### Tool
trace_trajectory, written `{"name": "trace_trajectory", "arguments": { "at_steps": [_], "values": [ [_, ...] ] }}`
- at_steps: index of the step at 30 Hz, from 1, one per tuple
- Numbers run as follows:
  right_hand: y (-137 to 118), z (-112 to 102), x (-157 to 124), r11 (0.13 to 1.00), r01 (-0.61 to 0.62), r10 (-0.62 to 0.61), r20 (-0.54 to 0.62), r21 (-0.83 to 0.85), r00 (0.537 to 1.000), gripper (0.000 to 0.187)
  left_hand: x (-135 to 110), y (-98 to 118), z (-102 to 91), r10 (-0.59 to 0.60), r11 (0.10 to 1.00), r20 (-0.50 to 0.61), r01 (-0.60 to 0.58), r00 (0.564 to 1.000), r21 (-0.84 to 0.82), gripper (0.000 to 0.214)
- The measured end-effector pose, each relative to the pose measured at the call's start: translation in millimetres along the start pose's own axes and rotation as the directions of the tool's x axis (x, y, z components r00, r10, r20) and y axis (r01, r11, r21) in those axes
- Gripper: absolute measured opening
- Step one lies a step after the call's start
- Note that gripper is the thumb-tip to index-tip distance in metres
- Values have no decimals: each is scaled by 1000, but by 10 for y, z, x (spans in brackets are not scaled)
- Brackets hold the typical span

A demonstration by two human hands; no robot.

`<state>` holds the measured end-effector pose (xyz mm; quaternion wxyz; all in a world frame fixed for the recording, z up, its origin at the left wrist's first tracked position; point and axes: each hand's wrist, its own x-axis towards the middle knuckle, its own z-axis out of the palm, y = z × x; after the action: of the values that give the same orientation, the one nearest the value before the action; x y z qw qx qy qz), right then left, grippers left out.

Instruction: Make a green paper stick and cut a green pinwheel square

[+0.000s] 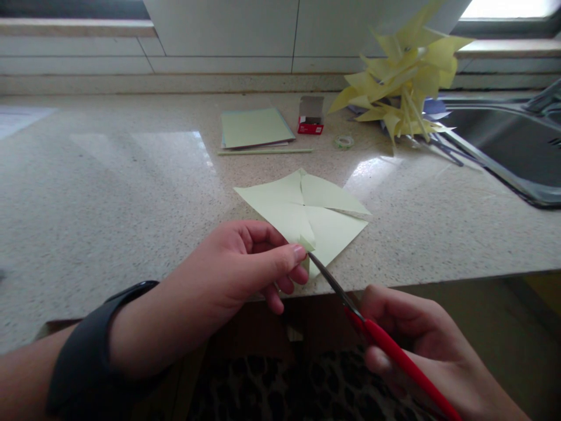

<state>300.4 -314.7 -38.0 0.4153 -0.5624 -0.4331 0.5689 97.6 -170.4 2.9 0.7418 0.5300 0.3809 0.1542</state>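
Note:
A pale yellow-green sheet of paper (280,202) lies at the counter's front edge, with slits running from its corners towards the middle and a small dark dot at its centre. My left hand (258,257) pinches its near corner between thumb and fingers, where a small flap is bent up. In my right hand (412,339) is a pair of scissors (372,333) with red handles. The tips of its blades touch or nearly touch the paper beside my left thumb. Whether the blades are parted cannot be made out.
Behind the sheet are a stack of coloured paper (256,127), a thin pale stick (265,152), an opened red box (311,124) and a roll of tape (343,141). Yellow paper pinwheels (403,76) stand at the back right beside a metal sink (512,140).

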Motion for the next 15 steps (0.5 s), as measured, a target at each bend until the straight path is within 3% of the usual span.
{"name": "trace_trajectory", "arguments": {
  "at_steps": [5, 10, 15],
  "values": [
    [6, 6, 3, 1000, 22, -21, 27, -18, 999, 40, -20, 21, 27, -4, 998, 2, 4, 1000, -65, 23],
    [41, 108, 2, 999, 34, -34, 26, -10, 999, 42, -33, 12, 65, 62, 992, -36, -66, 997, -105, 24],
    [64, 246, 16, 997, 65, -67, -52, -39, 996, 44, -47, -5, 98, 64, 983, -103, -81, 993, -167, 22]
  ]
}}
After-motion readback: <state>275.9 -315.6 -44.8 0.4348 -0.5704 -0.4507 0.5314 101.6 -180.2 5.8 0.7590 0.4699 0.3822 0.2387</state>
